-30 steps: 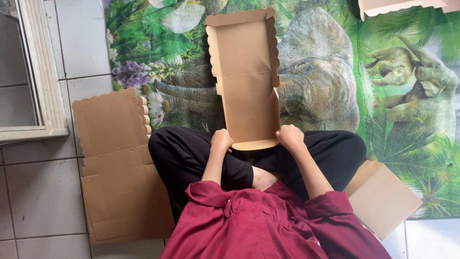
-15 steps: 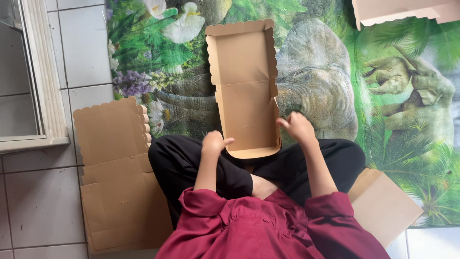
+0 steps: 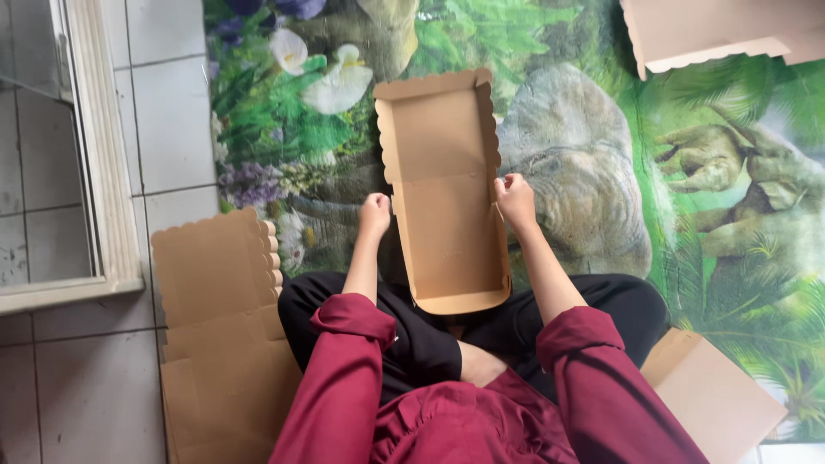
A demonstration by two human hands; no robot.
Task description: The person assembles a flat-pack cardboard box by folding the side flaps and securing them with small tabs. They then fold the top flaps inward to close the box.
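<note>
Pale floor tiles (image 3: 163, 112) meet a floor mat (image 3: 601, 155) printed with green jungle plants, white flowers and elephants, and we sit cross-legged on it in black trousers and dark red sleeves. Between our knees lies a long brown cardboard box (image 3: 443, 185), half folded, its scalloped side walls raised like a shallow tray that runs away from us. Our left hand (image 3: 375, 213) is curled closed against the box's left wall, and our right hand (image 3: 515, 196) is curled closed on its right wall, as if pressing both sides upright at once. To our left, a stack of flat cardboard blanks (image 3: 219, 344) rests on the tiles within easy reach. Near our right knee sits another brown cardboard piece (image 3: 713, 399), and more cardboard (image 3: 713, 30) lies at the far right.
</note>
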